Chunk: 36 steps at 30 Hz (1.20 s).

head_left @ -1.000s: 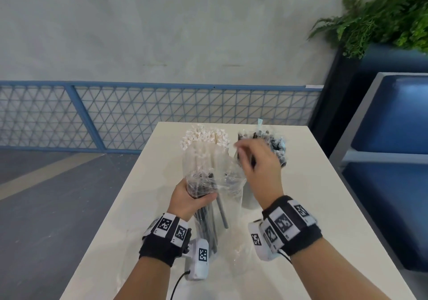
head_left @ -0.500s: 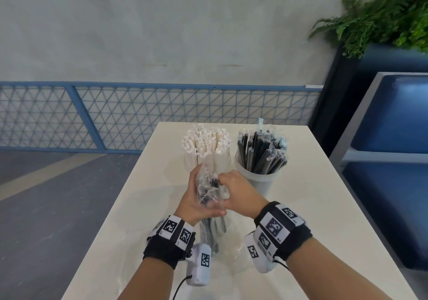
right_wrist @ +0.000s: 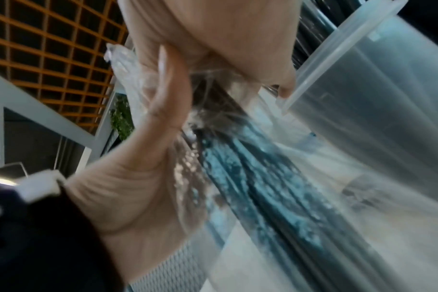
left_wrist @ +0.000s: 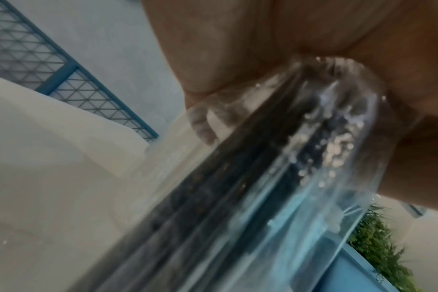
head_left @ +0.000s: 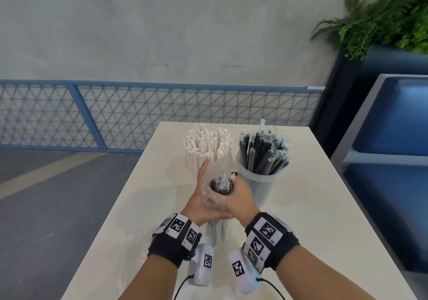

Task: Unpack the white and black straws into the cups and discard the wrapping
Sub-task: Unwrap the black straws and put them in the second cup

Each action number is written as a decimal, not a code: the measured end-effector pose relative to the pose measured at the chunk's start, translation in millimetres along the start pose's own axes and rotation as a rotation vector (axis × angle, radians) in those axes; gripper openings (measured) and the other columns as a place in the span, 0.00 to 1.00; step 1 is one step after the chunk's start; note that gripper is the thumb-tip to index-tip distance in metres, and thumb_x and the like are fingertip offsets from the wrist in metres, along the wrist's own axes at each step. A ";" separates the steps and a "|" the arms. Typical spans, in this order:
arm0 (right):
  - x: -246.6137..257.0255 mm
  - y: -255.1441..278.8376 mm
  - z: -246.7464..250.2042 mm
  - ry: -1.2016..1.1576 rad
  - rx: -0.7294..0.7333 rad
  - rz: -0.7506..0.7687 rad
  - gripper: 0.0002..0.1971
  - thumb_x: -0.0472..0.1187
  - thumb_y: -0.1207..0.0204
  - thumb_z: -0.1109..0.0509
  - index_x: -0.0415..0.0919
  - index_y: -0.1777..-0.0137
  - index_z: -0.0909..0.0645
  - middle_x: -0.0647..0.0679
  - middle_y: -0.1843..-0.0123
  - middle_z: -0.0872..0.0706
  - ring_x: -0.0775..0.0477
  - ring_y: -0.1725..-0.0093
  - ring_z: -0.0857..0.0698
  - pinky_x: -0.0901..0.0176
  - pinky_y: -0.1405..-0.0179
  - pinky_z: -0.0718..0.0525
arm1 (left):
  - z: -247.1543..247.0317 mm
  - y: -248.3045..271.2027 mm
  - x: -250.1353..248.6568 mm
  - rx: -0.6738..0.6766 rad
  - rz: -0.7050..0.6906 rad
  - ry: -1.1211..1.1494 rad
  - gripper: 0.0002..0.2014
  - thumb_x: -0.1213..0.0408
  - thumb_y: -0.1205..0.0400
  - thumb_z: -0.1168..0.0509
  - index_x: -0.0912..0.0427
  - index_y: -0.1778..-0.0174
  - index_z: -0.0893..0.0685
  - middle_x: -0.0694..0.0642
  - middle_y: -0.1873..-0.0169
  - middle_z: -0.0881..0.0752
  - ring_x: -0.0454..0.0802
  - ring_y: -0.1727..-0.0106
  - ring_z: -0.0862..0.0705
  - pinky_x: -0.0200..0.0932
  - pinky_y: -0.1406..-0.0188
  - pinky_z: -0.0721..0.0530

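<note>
A clear plastic bag with a bundle of black straws stands upright on the white table, just in front of the cups. My left hand grips the bag from the left, thumb up and fingers curled round it. My right hand curls round the top of the bundle from the right. The left wrist view shows the bag running through my palm. Behind stand a cup full of white straws and a clear cup holding wrapped black straws.
The table is narrow, with floor to its left and a blue bench close on the right. A blue mesh fence runs behind the table's far edge. A planter with ferns stands at the back right.
My right hand left the black-straw cup, came back to the bag and took hold of the bundle's top. My left hand kept its grip and sits slightly higher on the bag.
</note>
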State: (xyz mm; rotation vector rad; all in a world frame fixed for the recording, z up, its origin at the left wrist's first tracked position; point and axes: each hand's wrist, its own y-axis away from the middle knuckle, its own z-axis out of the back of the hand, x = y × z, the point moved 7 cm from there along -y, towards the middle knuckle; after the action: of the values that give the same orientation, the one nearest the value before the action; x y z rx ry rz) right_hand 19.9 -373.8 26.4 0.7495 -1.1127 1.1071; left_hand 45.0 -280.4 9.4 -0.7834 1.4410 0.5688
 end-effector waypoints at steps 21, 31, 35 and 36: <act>61.9 3.2 47.5 -0.425 0.058 0.047 0.13 0.31 0.35 0.22 0.33 0.50 0.17 0.44 0.55 0.11 0.48 0.54 0.12 0.54 0.51 0.14 | 6.3 1.1 -1.4 -0.109 0.121 -0.208 0.23 0.71 0.35 0.21 0.56 0.48 0.21 0.53 0.67 0.11 0.50 0.73 0.15 0.42 0.76 0.18; 85.5 -20.0 129.7 -0.861 -0.432 0.080 0.11 0.30 0.28 0.28 0.29 0.47 0.21 0.41 0.61 0.15 0.45 0.62 0.14 0.53 0.59 0.12 | 35.2 8.7 10.9 -0.330 0.184 -0.152 0.19 0.61 0.38 0.19 0.50 0.55 0.17 0.48 0.56 0.12 0.50 0.48 0.13 0.49 0.41 0.18; 89.9 -20.8 158.4 -0.786 -0.608 0.130 0.10 0.31 0.30 0.25 0.36 0.51 0.22 0.36 0.55 0.13 0.41 0.57 0.13 0.48 0.51 0.12 | 45.6 10.3 7.2 -0.415 0.148 -0.023 0.20 0.57 0.41 0.18 0.53 0.56 0.16 0.55 0.57 0.11 0.57 0.51 0.13 0.46 0.46 0.18; 90.7 -21.4 163.9 -0.749 -0.649 0.146 0.12 0.33 0.31 0.24 0.37 0.50 0.22 0.36 0.51 0.13 0.40 0.53 0.12 0.47 0.48 0.12 | 47.8 9.9 5.7 -0.435 0.136 -0.011 0.14 0.65 0.35 0.21 0.55 0.57 0.16 0.56 0.59 0.12 0.57 0.52 0.14 0.43 0.49 0.17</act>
State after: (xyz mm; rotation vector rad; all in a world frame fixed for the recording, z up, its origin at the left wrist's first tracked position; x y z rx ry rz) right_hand -6.2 -500.3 163.8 0.5623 -2.0557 0.4963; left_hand 68.8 -238.2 0.6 -1.0226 1.3844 1.0110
